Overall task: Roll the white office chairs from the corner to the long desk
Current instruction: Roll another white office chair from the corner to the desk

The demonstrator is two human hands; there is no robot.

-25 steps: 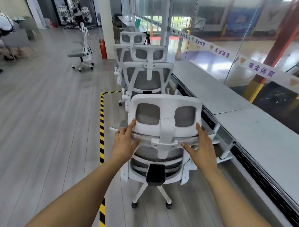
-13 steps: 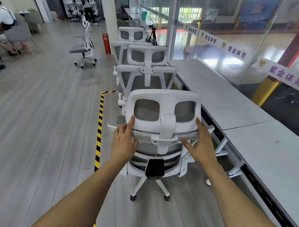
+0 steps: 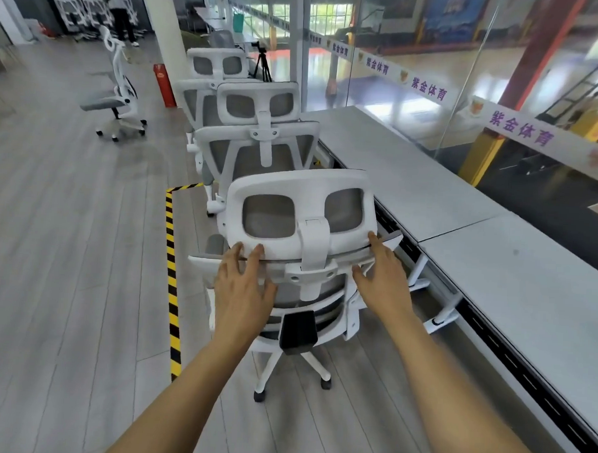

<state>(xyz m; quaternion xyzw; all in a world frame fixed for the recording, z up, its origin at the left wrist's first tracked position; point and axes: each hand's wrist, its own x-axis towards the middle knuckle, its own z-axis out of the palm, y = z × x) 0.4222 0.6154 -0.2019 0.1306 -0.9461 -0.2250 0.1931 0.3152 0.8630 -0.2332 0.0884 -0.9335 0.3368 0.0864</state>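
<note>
Two hands flat: left hand (image 3: 243,292), right hand (image 3: 386,281), grip released, touching white chair (image 3: 303,183); banner (image 3: 521,128) reads 紫金体育.

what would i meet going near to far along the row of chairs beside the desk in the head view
left hand and right hand → nearest chair → second chair → third chair → tripod → person standing at the far end
</note>
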